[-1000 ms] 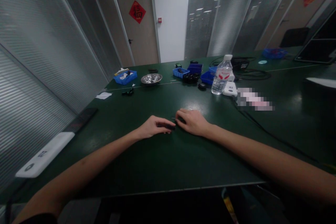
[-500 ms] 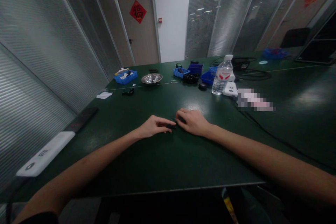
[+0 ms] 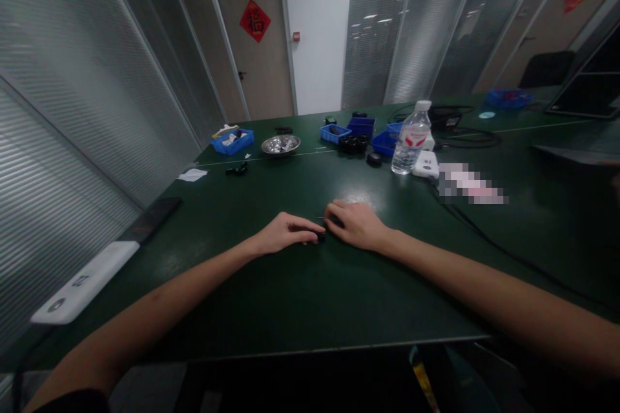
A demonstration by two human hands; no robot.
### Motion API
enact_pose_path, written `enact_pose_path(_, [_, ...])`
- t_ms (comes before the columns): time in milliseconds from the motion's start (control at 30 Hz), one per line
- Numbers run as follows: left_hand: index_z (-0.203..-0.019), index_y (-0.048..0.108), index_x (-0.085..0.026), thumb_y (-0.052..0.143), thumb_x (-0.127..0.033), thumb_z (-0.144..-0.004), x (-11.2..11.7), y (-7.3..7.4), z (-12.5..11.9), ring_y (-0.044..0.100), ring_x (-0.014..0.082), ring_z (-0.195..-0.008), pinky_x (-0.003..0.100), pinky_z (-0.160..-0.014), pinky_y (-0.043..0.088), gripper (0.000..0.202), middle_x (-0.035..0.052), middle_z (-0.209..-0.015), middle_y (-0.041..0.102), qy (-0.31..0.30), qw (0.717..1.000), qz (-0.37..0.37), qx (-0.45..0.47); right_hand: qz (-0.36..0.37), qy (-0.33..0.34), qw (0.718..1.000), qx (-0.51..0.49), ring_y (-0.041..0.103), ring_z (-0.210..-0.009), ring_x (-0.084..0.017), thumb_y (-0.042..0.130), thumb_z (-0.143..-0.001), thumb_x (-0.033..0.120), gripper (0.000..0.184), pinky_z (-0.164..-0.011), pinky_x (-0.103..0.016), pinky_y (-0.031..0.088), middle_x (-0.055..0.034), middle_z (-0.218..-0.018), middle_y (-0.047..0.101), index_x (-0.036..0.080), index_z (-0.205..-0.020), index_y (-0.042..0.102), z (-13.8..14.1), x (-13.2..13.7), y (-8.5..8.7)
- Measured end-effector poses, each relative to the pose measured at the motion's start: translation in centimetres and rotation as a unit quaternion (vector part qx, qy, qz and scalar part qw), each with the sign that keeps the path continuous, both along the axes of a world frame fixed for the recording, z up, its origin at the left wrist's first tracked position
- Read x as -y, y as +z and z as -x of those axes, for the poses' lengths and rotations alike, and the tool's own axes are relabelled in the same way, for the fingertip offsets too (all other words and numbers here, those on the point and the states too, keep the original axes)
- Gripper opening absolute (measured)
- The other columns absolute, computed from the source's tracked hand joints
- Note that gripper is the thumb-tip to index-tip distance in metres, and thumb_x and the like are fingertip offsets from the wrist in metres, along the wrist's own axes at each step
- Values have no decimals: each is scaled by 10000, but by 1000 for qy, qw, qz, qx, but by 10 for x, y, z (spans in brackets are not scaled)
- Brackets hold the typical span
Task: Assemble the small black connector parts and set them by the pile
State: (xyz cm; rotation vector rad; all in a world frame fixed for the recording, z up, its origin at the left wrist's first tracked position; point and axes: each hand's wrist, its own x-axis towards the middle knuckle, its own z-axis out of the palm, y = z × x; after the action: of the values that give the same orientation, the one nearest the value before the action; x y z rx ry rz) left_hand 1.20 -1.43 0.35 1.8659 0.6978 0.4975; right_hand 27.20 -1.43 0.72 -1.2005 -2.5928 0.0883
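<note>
Both my hands rest on the dark green table (image 3: 310,297), fingertips meeting near its middle. My left hand (image 3: 283,233) has its fingers curled and pinched on a small black part (image 3: 320,235) that is too dark to name. My right hand (image 3: 353,224) lies knuckles up just right of it, fingers bent over another small dark piece (image 3: 335,222) and touching the same spot. A thin pin-like bit shows between the hands.
At the back stand blue bins (image 3: 232,141) (image 3: 334,133), a metal bowl (image 3: 280,144), a water bottle (image 3: 411,138), a white device (image 3: 426,164) and black cables (image 3: 465,137). A white strip (image 3: 82,282) and a black phone (image 3: 150,220) lie at the left edge.
Nothing much has moved; my left fingertips shifted slightly on the small black part. A pale sheet at the far right has gone out of view.
</note>
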Motion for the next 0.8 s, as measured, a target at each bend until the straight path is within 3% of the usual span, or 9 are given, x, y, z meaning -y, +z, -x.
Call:
enact_pose_path(267, [-1347, 647, -181, 744, -223, -873, -2, -6, -3, 678, 225, -1109, 454, -997, 541, 485, 129, -1306, 674, 11, 998, 34, 49, -8, -2, 1000, 1, 597, -787, -162, 482, -1011, 364, 201, -673, -285, 346, -46, -1010, 663, 214, -1066, 604, 0, -2, -5])
enact_pose_path(433, [-1235, 714, -196, 741, -226, -884, -3, -2, -2, 657, 208, -1142, 438, -1063, 494, 354, 89, -1254, 689, -7, 999, -3, 42, -8, 0, 1000, -2, 600, -789, -162, 481, -1012, 356, 196, -668, -282, 345, -49, -1029, 664, 211, -1072, 599, -1, -2, -5])
enact_pose_path(800, [-1227, 719, -197, 733, -228, -892, -4, -2, -2, 667, 207, -1120, 420, -1048, 504, 337, 78, -1231, 688, -10, 999, 9, 46, -2, -2, 1000, 2, 610, -806, -171, 484, -1014, 352, 197, -681, -280, 353, -65, -1044, 669, 206, -1068, 605, -1, 0, -2])
